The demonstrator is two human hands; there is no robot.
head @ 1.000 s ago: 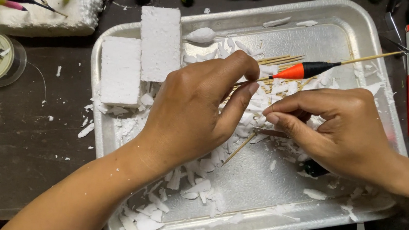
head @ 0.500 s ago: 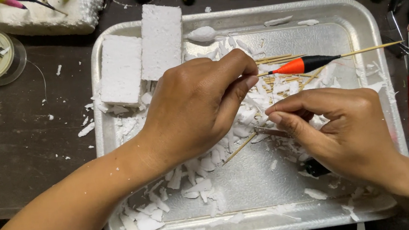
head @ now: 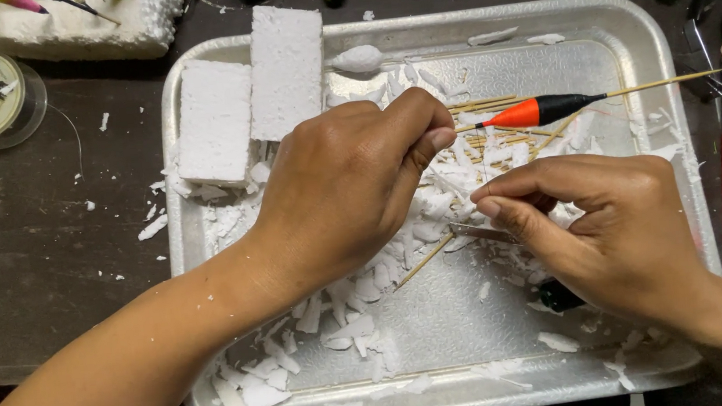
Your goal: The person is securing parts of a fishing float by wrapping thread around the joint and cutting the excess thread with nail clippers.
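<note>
Silver tray [head: 627, 36] of foam shavings, left hand [head: 351, 186] pinching orange-black float [head: 537, 111], right hand [head: 610, 223] pinching thin thread [head: 484, 158].

Fishing float [head: 537, 111]: slim body, orange front half, black rear half, on a thin bamboo-coloured stem. It lay near level, roughly parallel to the tray's [head: 627, 36] far edge, above the foam shavings, stem tip overhanging the right rim. Narrow blade [head: 480, 233], greyish metal, probably a craft knife, sat mid-tray, pointing left; handle end hidden. Thin wooden stick [head: 424, 261] slanted beneath it.
</note>
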